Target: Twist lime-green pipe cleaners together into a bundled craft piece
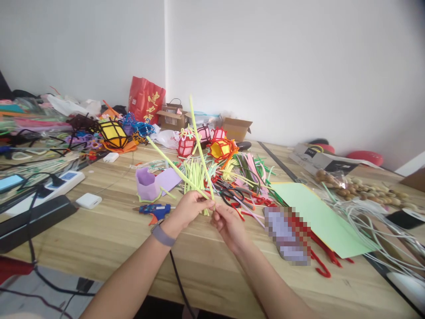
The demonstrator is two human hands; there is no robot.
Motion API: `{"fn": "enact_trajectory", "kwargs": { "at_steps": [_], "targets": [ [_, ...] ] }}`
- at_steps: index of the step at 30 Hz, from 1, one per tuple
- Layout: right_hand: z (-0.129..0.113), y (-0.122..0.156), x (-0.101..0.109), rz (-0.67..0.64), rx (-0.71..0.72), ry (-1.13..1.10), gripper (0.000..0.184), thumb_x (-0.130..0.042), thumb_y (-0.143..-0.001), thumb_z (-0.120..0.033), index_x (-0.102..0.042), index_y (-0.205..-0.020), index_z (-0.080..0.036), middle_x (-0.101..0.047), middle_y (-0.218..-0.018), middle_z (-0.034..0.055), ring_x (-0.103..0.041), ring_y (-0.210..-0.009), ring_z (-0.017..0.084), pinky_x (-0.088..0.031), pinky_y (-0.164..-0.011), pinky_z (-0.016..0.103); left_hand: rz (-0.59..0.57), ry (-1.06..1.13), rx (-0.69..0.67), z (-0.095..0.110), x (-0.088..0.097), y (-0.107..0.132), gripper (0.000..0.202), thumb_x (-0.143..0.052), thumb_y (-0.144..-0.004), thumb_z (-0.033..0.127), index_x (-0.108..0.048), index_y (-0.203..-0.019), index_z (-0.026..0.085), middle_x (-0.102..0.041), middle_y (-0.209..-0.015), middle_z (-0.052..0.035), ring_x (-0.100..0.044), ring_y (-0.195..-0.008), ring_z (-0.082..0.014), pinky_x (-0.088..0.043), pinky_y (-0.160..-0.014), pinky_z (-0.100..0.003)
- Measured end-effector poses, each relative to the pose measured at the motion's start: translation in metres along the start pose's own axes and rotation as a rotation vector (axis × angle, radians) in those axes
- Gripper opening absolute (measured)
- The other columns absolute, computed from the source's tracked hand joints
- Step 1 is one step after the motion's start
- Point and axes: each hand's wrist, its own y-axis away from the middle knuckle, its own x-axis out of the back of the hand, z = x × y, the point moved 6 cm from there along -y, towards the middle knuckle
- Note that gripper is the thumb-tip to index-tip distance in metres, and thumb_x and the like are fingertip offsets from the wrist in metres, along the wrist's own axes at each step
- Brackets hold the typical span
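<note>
Both hands meet above the near middle of the table. My left hand [191, 207], with a grey band on its wrist, pinches a yellow-green pipe cleaner [174, 165] that slants up to the left. My right hand [229, 223] has its fingers closed where a steeper yellow-green length [199, 144] comes down. The two lengths cross or join at the fingertips; whether they are one bent piece or two I cannot tell. Behind the hands lies a bundle of yellow-green pipe cleaners [195, 173]. A blue glue gun [155, 210] rests beside my left wrist, near a purple hexagonal cup shape [147, 184].
Pipe-cleaner lanterns [221, 149] stand at the back. Black-handled scissors [234, 195] lie among red pieces. Green sheets [318, 217] and a blurred phone-like shape [287, 237] are to the right. A power strip [63, 181] with black cables, a white charger [88, 200] and a red bag [146, 99] are leftward.
</note>
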Motion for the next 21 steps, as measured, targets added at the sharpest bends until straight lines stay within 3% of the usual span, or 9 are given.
{"fn": "enact_trajectory", "kwargs": {
  "at_steps": [3,5,7,10,12,14,17,19,21],
  "targets": [
    [0.005,0.002,-0.008,-0.15,-0.181,-0.157,0.027,-0.072,-0.068,-0.041,-0.06,-0.068,-0.017,-0.033,-0.047,-0.0107,-0.02,-0.039,0.004,-0.025,-0.043,0.019,-0.081,0.069,0.015,-0.001,-0.002,0.0,0.019,-0.071,-0.065,0.033,-0.066,-0.063,0.015,-0.065,-0.063,-0.0022,-0.058,-0.067,-0.0161,-0.044,-0.072,-0.028],
    [0.003,0.002,-0.005,-0.148,-0.158,-0.08,0.03,-0.07,-0.07,-0.045,-0.061,-0.068,-0.017,-0.038,-0.048,-0.009,-0.024,-0.039,0.004,-0.027,-0.044,0.02,-0.081,0.082,0.026,-0.002,-0.002,0.0,0.023,-0.072,-0.065,0.036,-0.066,-0.062,0.014,-0.064,-0.062,-0.0028,-0.058,-0.067,-0.0163,-0.043,-0.071,-0.028],
    [-0.005,0.0,0.005,-0.038,0.005,0.157,0.034,-0.064,-0.075,-0.051,-0.061,-0.068,-0.018,-0.049,-0.053,-0.0042,-0.036,-0.043,0.008,-0.033,-0.047,0.023,-0.027,0.085,0.04,-0.004,0.001,-0.001,0.026,-0.073,-0.065,0.039,-0.067,-0.064,0.014,-0.065,-0.063,-0.0031,-0.057,-0.066,-0.016,-0.043,-0.068,-0.028],
    [-0.027,0.007,0.013,0.202,0.429,0.667,0.029,-0.055,-0.083,-0.045,-0.065,-0.083,-0.019,-0.061,-0.07,0.0033,-0.052,-0.06,0.015,-0.041,-0.061,0.029,0.072,0.09,0.059,-0.006,0.005,-0.002,0.029,-0.074,-0.063,0.041,-0.069,-0.07,0.014,-0.066,-0.067,-0.0022,-0.055,-0.064,-0.0144,-0.041,-0.066,-0.027],
    [-0.035,0.016,0.008,0.269,0.656,0.943,0.025,-0.055,-0.084,-0.037,-0.065,-0.098,-0.019,-0.063,-0.078,0.0055,-0.054,-0.069,0.017,-0.042,-0.069,0.032,0.087,0.095,0.058,-0.006,0.004,-0.002,0.031,-0.074,-0.062,0.043,-0.069,-0.073,0.014,-0.066,-0.069,-0.0023,-0.055,-0.065,-0.0146,-0.041,-0.065,-0.027],
    [-0.037,0.02,0.002,0.269,0.751,1.094,0.022,-0.056,-0.083,-0.033,-0.065,-0.097,-0.019,-0.062,-0.078,0.0055,-0.053,-0.07,0.018,-0.04,-0.07,0.033,0.082,0.077,0.052,-0.006,0.003,-0.001,0.031,-0.073,-0.063,0.043,-0.068,-0.072,0.013,-0.066,-0.068,-0.0027,-0.056,-0.067,-0.0158,-0.041,-0.067,-0.027],
    [-0.038,0.018,0.004,0.289,0.68,1.018,0.015,-0.059,-0.081,-0.033,-0.065,-0.079,-0.02,-0.057,-0.066,0.0019,-0.05,-0.064,0.017,-0.038,-0.065,0.031,0.078,0.02,0.038,-0.005,0.001,0.0,0.028,-0.072,-0.065,0.04,-0.068,-0.07,0.013,-0.066,-0.067,-0.003,-0.057,-0.069,-0.0168,-0.042,-0.069,-0.028],
    [-0.033,0.011,0.008,0.231,0.475,0.734,0.02,-0.061,-0.077,-0.038,-0.06,-0.067,-0.02,-0.051,-0.058,-0.0012,-0.044,-0.056,0.014,-0.036,-0.058,0.028,0.067,0.004,0.026,-0.003,0.001,0.0,0.026,-0.072,-0.064,0.039,-0.067,-0.069,0.013,-0.065,-0.066,-0.0026,-0.056,-0.068,-0.0167,-0.042,-0.069,-0.028],
    [-0.019,0.003,0.006,0.075,0.169,0.349,0.027,-0.064,-0.073,-0.042,-0.054,-0.06,-0.02,-0.043,-0.052,-0.0047,-0.034,-0.048,0.01,-0.032,-0.051,0.025,0.041,0.013,0.014,-0.001,-0.001,0.001,0.026,-0.072,-0.064,0.038,-0.067,-0.068,0.014,-0.065,-0.067,-0.0024,-0.057,-0.069,-0.0169,-0.043,-0.07,-0.028]
  ]
}}
